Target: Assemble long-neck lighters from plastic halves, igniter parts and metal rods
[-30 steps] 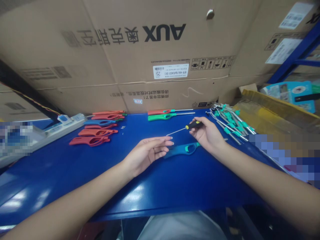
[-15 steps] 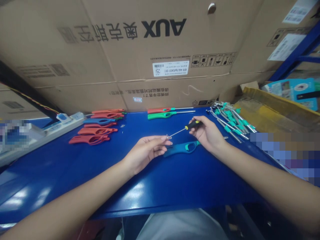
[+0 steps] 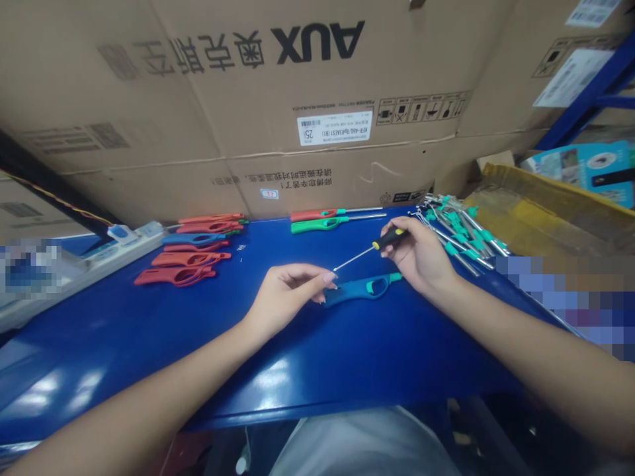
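My right hand (image 3: 419, 254) is wrapped round the black and yellow handle of a screwdriver (image 3: 353, 258). Its thin shaft slants down to the left, with the tip close to my left thumb. The fingers of my left hand (image 3: 292, 291) are pinched together; whatever is between them is too small or hidden to make out. They are at the left end of a blue gas lighter (image 3: 354, 291), which lies on the table below the screwdriver. The lighter has a green trigger and a green collar at its right end. Whether my left fingers touch it, I cannot tell.
Several red lighter shells (image 3: 176, 275) and a blue one (image 3: 196, 238) lie at the left, beside a power strip (image 3: 131, 248). A green lighter (image 3: 317, 225) and a red one (image 3: 310, 215) lie at the back. Metal tubes with green collars (image 3: 459, 231) pile up by a taped carton (image 3: 550, 211).
My left fingers have drawn back slightly from the screwdriver tip and turned downward towards the lighter's left end. My right hand has shifted a little up and right with the screwdriver.
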Tool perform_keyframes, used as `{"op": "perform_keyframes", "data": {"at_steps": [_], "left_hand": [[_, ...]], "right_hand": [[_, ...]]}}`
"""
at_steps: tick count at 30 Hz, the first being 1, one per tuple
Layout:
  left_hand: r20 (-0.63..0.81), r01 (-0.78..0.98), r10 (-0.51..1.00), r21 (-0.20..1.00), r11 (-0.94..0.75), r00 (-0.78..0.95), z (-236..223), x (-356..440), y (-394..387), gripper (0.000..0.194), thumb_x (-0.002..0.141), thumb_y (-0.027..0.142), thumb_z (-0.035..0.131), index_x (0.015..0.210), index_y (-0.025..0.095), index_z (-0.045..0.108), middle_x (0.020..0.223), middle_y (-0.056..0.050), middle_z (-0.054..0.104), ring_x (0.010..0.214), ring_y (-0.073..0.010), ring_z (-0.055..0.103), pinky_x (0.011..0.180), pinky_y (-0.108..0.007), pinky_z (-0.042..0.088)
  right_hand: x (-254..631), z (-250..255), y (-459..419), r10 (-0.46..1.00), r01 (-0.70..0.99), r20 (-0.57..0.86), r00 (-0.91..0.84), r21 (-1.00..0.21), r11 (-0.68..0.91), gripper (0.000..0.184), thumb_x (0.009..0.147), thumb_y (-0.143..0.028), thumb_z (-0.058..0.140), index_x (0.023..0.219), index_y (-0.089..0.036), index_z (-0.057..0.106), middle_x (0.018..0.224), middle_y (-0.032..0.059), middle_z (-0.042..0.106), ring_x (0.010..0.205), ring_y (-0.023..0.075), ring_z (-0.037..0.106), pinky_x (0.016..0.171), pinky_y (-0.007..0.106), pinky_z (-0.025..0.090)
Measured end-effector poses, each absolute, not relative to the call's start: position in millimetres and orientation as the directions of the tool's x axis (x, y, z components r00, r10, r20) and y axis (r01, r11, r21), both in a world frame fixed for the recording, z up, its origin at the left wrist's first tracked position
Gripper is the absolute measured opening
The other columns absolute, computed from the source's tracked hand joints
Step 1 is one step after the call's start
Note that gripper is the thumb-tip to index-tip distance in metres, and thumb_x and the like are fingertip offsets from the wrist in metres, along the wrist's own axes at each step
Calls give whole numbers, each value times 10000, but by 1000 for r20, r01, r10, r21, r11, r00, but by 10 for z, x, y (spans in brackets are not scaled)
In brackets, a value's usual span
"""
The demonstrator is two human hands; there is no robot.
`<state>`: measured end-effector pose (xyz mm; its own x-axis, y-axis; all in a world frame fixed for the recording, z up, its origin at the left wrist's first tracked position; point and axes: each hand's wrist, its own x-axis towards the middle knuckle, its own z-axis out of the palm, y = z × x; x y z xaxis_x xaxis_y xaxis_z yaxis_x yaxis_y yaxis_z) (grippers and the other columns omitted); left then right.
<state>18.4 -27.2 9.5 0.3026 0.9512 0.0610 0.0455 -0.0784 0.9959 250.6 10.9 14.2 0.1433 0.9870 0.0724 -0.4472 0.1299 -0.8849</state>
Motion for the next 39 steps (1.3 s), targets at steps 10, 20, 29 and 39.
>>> {"op": "perform_keyframes", "data": {"at_steps": [10, 20, 29, 39], "left_hand": [[108, 53, 931, 989, -135, 348, 74, 186, -290, 116, 825, 281, 788, 829, 165, 799, 751, -21, 767, 559, -69, 615, 582, -162, 540], [108, 81, 928, 986, -146, 356, 70, 190, -306, 126, 832, 289, 778, 825, 164, 794, 751, -24, 762, 538, -60, 589, 558, -160, 507], [114, 76, 928, 986, -150, 355, 83, 198, -309, 121, 825, 292, 781, 837, 172, 794, 763, -24, 766, 525, -64, 581, 548, -172, 507], [105, 93, 928, 985, -148, 357, 71, 194, -309, 143, 824, 305, 781, 849, 164, 790, 776, -32, 769, 531, -66, 585, 548, -176, 508]], "right_hand": [[2510, 167, 88, 990, -442, 88, 113, -888, 130, 145, 705, -275, 683, 650, -179, 591, 664, -4, 612, 487, 93, 525, 415, 226, 477], [2502, 200, 67, 986, -422, 127, 104, -892, 160, 125, 700, -254, 679, 645, -175, 599, 654, -5, 615, 465, 101, 544, 411, 233, 477], [2522, 276, 31, 972, -411, 195, 131, -882, 232, 118, 703, -244, 672, 651, -189, 581, 650, -11, 616, 462, 106, 537, 399, 237, 477], [2527, 277, 9, 953, -339, 284, 111, -890, 304, 148, 718, -264, 688, 668, -208, 561, 651, -12, 612, 471, 119, 544, 398, 251, 478]]}}
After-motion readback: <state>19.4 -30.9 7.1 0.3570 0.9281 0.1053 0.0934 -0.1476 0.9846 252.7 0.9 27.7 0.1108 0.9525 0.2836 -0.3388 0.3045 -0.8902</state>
